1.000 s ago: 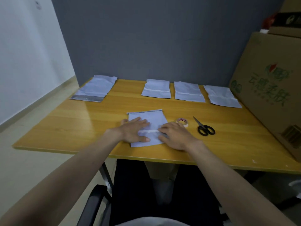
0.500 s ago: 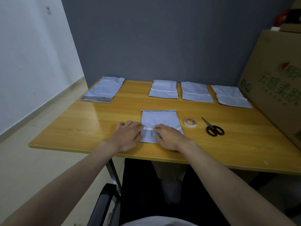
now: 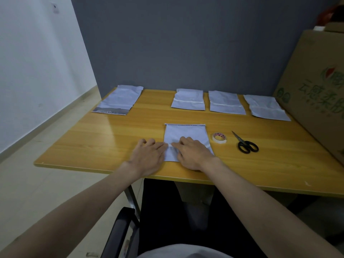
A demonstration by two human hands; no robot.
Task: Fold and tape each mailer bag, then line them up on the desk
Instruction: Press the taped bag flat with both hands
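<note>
A folded pale-blue mailer bag [image 3: 186,134] lies near the front of the wooden desk [image 3: 111,138], with a strip of tape across it. My right hand [image 3: 193,153] presses flat on its lower right part. My left hand [image 3: 149,155] lies flat on the desk at the bag's left edge, fingertips touching that edge. Three folded, taped bags [image 3: 188,99] [image 3: 226,102] [image 3: 265,107] sit in a row at the back. An unfolded stack of bags [image 3: 119,99] lies at the back left. The tape roll [image 3: 219,137] and black scissors [image 3: 245,144] lie right of the bag.
A large cardboard box [image 3: 314,94] stands against the desk's right side. A grey partition wall rises behind the desk. A black chair [image 3: 119,231] is below the front edge, at my lap.
My left hand slid off the bag to its left edge, and the right hand moved left along the tape strip. The camera view shifted, so the desk appears further right.
</note>
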